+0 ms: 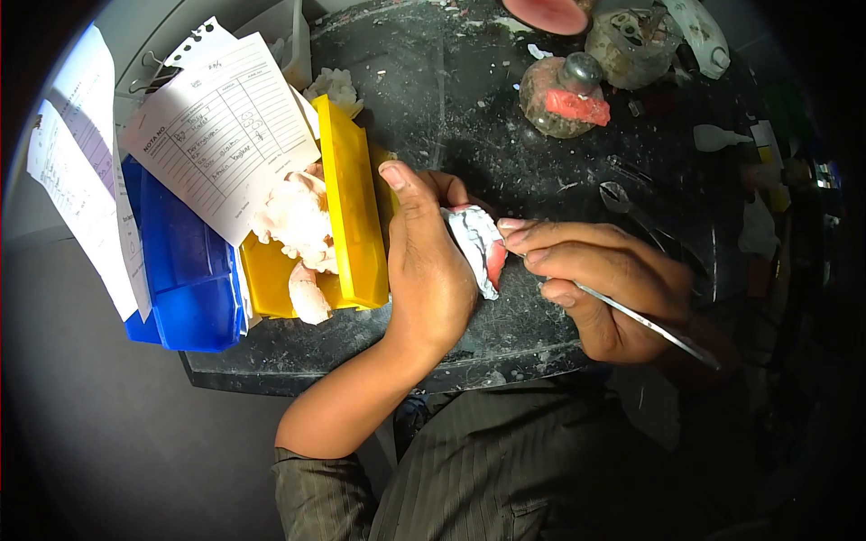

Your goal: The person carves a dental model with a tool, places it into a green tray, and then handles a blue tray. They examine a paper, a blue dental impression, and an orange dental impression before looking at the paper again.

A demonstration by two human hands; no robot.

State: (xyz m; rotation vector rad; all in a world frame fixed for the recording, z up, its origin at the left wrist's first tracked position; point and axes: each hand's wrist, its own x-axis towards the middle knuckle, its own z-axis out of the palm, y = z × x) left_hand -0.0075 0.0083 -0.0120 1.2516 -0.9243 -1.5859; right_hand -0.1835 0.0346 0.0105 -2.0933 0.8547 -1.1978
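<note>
My left hand (422,270) is closed around a small white piece (471,236) that looks like a plaster dental cast. Pink wax-like material (496,260) covers part of its right side. Pinched in my right hand (613,275) is a thin metal carving tool (645,322), its handle sticking out towards the lower right. The fingertips of that hand are right beside the pink edge of the cast. I cannot make out the tool's working tip, which is hidden by the fingers.
Left of my hands stand a yellow bin (354,207) with pale pink casts (298,221) and a blue bin (194,298). A written paper slip (221,135) leans there. On the dark, scuffed table (424,90) sits a glass jar with a metal cap (564,99) and pink wax.
</note>
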